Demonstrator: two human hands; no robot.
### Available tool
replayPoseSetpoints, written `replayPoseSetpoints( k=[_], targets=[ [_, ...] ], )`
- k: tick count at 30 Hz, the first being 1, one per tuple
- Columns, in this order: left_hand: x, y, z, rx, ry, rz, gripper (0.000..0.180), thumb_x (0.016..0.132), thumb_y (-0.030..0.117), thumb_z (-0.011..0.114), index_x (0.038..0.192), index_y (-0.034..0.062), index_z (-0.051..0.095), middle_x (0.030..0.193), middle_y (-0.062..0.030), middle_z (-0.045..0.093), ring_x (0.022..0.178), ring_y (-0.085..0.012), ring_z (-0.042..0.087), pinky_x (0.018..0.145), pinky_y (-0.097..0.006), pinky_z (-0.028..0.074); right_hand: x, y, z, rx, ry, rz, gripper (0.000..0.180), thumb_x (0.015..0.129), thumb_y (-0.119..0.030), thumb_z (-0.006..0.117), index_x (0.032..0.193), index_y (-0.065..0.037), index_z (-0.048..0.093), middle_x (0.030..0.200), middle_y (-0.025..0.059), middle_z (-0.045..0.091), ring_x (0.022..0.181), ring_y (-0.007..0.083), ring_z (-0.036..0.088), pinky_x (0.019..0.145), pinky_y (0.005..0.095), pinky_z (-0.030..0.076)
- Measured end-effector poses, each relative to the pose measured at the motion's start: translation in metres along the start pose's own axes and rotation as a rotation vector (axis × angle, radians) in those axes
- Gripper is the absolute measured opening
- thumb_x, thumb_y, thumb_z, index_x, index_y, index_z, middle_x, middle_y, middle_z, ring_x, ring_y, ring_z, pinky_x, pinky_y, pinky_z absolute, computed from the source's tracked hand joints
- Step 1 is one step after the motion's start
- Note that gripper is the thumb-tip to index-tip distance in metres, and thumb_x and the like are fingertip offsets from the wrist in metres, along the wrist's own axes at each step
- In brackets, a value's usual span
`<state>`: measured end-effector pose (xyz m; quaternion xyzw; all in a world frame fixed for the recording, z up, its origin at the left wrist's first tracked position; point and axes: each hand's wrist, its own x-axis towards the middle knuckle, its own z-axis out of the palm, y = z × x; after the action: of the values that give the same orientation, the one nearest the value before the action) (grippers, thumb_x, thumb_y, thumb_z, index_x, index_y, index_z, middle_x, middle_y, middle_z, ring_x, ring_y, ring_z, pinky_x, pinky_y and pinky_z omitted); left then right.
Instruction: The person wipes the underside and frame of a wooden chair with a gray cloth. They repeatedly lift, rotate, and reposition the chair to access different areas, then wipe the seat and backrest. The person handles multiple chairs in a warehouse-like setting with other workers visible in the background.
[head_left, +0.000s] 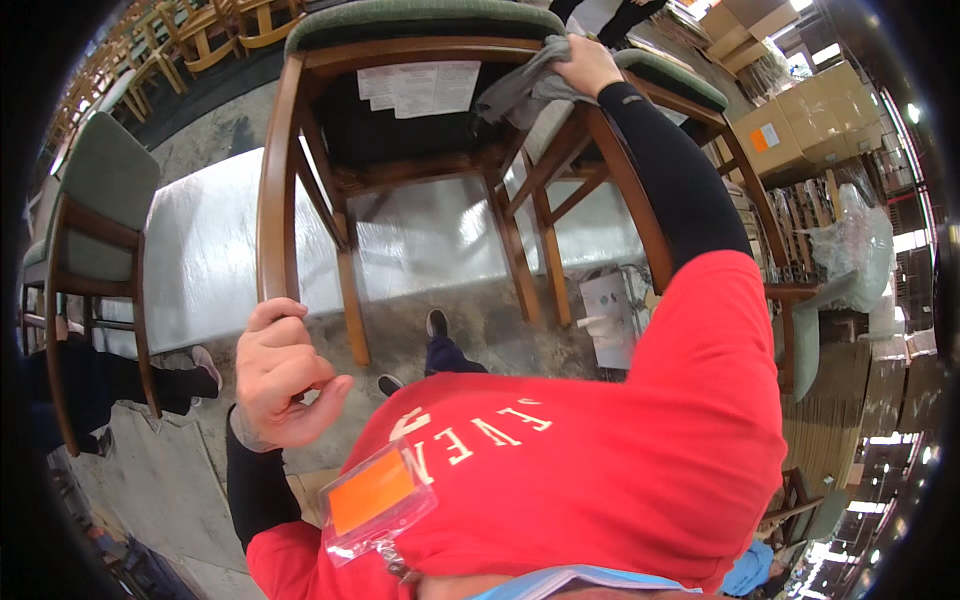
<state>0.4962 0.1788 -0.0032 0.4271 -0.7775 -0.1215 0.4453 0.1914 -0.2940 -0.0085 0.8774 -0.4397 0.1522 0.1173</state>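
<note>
A brown wooden chair (275, 190) with a green padded edge is tipped in front of me, the dark underside of its seat facing me. White printed sheets (425, 88) are fixed to that underside. My right hand (588, 66) is closed on a grey cloth (525, 82) and presses it against the chair's far right corner. Part of the cloth hangs down over the frame. At the near end of the chair's left leg, my left hand (285, 375) is curled, its fingers bent and its thumb pointing right. The hand covers the leg's tip.
Another green-padded chair (100, 200) stands at left, with a person's legs (175, 375) beside it. More chairs are close on the right. Wrapped, shiny sheeting (205, 235) lies beneath the tipped chair. Cardboard boxes (810, 120) are stacked at far right; wooden chairs (205, 35) fill the far left.
</note>
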Motion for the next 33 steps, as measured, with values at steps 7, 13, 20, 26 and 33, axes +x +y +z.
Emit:
replayPoseSetpoints(
  k=[7,13,20,26,33],
  targets=[
    [0.008,-0.002,0.001,0.007,0.004,-0.035,0.022,0.064,0.002,0.077,0.063,0.0119,0.058,0.051,0.0054,0.047,0.051,-0.0177,0.049,0.083,-0.041,0.048,0.023,-0.038,-0.009,0.074,0.439,0.753,0.058,0.082,-0.052,0.072,0.113,-0.003,0.064,0.119,0.0198,0.065,0.115,0.0401,0.061,0.097,0.0506,0.049],
    [0.008,-0.004,0.005,-0.017,0.046,-0.026,0.02,0.063,0.004,0.077,0.062,0.0121,0.06,0.052,0.0049,0.047,0.052,-0.0172,0.05,0.083,-0.041,0.049,0.035,-0.187,0.066,0.109,0.82,0.425,0.049,0.075,-0.042,0.077,0.11,-0.01,0.064,0.12,0.017,0.054,0.117,0.0361,0.05,0.099,0.0494,0.038],
    [0.002,-0.003,0.002,-0.008,0.005,-0.043,0.019,0.062,0.006,0.078,0.062,0.0103,0.059,0.053,0.0019,0.049,0.053,-0.0188,0.05,0.084,-0.042,0.049,0.052,-0.329,0.048,0.706,0.604,-0.222,0.037,0.073,-0.041,0.076,0.097,-0.013,0.073,0.1,0.0048,0.067,0.105,0.0264,0.057,0.09,0.0471,0.041],
    [-0.001,0.001,0.0,0.003,0.027,-0.051,0.019,0.064,0.006,0.077,0.062,0.0096,0.058,0.053,0.0011,0.049,0.052,-0.0197,0.048,0.086,-0.042,0.05,0.026,-0.201,0.044,0.261,0.499,-0.611,0.039,0.06,-0.023,0.084,0.095,-0.015,0.069,0.121,0.0054,0.062,0.115,0.0293,0.056,0.096,0.0461,0.043],
    [0.007,-0.007,0.006,-0.124,0.126,-0.077,0.015,0.067,0.008,0.077,0.069,0.0102,0.063,0.06,-0.0001,0.057,0.06,-0.0219,0.057,0.09,-0.045,0.05,-0.057,-0.084,0.061,1.058,0.753,0.491,0.018,0.087,-0.007,0.062,0.098,0.004,0.073,0.091,0.0119,0.074,0.084,0.019,0.07,0.081,0.0321,0.054]
  ],
)
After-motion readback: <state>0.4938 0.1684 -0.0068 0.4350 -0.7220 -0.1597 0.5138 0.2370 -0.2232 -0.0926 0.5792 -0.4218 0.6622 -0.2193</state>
